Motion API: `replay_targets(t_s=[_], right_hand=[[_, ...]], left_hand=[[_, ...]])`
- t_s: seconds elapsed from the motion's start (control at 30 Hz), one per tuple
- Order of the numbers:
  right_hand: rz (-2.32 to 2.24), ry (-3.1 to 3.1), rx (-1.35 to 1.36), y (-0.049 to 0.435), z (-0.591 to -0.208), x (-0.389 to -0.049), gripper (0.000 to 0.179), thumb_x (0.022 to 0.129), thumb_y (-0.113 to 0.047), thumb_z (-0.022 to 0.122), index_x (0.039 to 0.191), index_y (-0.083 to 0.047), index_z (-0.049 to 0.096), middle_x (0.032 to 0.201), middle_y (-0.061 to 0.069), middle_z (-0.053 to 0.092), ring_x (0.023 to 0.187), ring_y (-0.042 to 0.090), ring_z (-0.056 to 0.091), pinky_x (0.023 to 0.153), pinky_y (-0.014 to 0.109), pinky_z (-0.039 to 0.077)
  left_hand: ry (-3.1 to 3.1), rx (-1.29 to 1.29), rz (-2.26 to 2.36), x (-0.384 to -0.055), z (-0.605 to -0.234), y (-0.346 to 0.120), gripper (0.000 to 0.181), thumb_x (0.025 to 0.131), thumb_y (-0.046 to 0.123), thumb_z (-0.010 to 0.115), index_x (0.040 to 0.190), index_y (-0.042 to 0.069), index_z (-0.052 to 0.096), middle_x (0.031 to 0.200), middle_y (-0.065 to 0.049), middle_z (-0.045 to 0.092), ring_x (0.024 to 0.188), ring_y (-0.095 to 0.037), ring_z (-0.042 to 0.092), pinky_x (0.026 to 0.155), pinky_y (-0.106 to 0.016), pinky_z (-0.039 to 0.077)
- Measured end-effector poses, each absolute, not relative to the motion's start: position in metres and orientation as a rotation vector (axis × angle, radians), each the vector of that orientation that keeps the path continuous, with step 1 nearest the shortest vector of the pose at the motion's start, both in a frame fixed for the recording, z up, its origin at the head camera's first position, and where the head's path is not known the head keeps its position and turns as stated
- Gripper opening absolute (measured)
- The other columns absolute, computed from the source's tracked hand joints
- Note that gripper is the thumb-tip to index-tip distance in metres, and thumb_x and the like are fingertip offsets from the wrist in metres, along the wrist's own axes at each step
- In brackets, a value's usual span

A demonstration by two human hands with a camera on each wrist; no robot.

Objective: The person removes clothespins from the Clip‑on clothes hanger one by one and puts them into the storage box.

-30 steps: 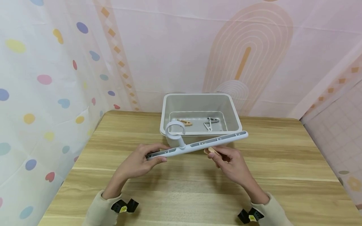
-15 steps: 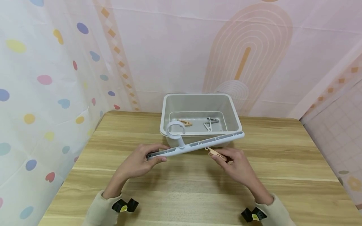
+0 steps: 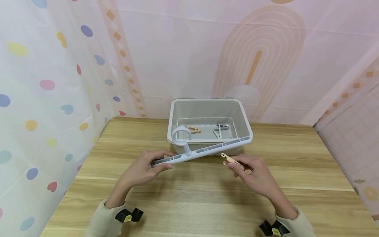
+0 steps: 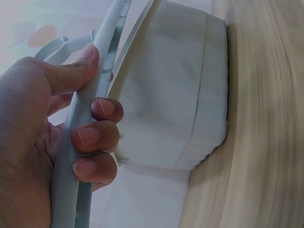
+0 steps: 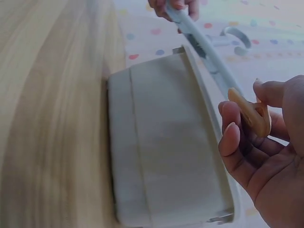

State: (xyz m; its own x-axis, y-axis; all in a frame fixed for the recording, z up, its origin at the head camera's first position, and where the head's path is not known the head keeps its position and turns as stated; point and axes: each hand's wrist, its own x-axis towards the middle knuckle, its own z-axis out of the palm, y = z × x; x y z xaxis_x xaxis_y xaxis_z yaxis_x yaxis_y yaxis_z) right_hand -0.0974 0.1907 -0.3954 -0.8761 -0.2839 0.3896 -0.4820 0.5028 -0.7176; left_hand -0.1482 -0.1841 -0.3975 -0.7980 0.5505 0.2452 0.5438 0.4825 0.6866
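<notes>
My left hand [image 3: 142, 169] grips the left end of a pale blue plastic hanger [image 3: 204, 152], thumb on the near side and fingers curled round the bar in the left wrist view. The bar slants up to the right, its hook [image 3: 181, 135] standing up near the middle and overlapping the bin's front rim. Between thumb and fingers, my right hand [image 3: 256, 176] pinches a peach clothespin [image 3: 233, 161], its hooked tip pointing up and left. A gap shows between the clothespin and the hanger in the head view. The right wrist view shows the clothespin [image 5: 251, 114] in front of the palm.
Behind the hanger stands a light grey bin [image 3: 207, 110] against the patterned curtain [image 3: 177, 49]. Inside lie an orange clothespin [image 3: 194, 131], a white clothespin [image 3: 217, 133] and a dark grey clothespin [image 3: 224, 127]. Everything rests on a wooden table [image 3: 189, 204].
My right hand has drawn the clothespin away from the hanger's underside, to the right and slightly down. The hanger has shifted a little left in my left hand's grip.
</notes>
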Motion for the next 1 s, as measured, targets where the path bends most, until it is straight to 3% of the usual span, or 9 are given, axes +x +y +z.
replay_targets(t_s=[0.33, 0.63, 1.0], right_hand=[[1.336, -2.506, 0.676, 0.197, -0.375, -0.102, 0.016, 0.097, -0.008, 0.070, 0.108, -0.018, 0.077, 0.073, -0.007, 0.066, 0.062, 0.005, 0.060, 0.048, 0.023, 0.046], [1.306, -2.397, 0.764, 0.202, -0.358, -0.115, 0.021, 0.093, 0.003, 0.071, 0.108, -0.010, 0.077, 0.078, -0.005, 0.071, 0.064, 0.002, 0.063, 0.051, 0.019, 0.047], [1.197, -2.466, 0.658, 0.208, -0.341, -0.131, 0.016, 0.095, -0.004, 0.072, 0.109, -0.008, 0.078, 0.077, 0.002, 0.073, 0.062, 0.005, 0.063, 0.048, 0.020, 0.045]], left_hand=[[2.715, 0.994, 1.218, -0.149, -0.399, -0.185, 0.030, 0.092, 0.023, 0.078, 0.120, 0.030, 0.072, 0.080, 0.014, 0.063, 0.063, -0.003, 0.048, 0.062, -0.024, 0.044], [2.703, 1.019, 1.201, -0.151, -0.400, -0.186, 0.031, 0.091, 0.020, 0.079, 0.119, 0.031, 0.072, 0.077, 0.013, 0.064, 0.060, -0.002, 0.047, 0.060, -0.023, 0.043], [2.692, 1.052, 1.178, -0.152, -0.402, -0.187, 0.028, 0.090, 0.019, 0.080, 0.114, 0.030, 0.072, 0.067, 0.017, 0.053, 0.057, 0.000, 0.043, 0.056, -0.021, 0.040]])
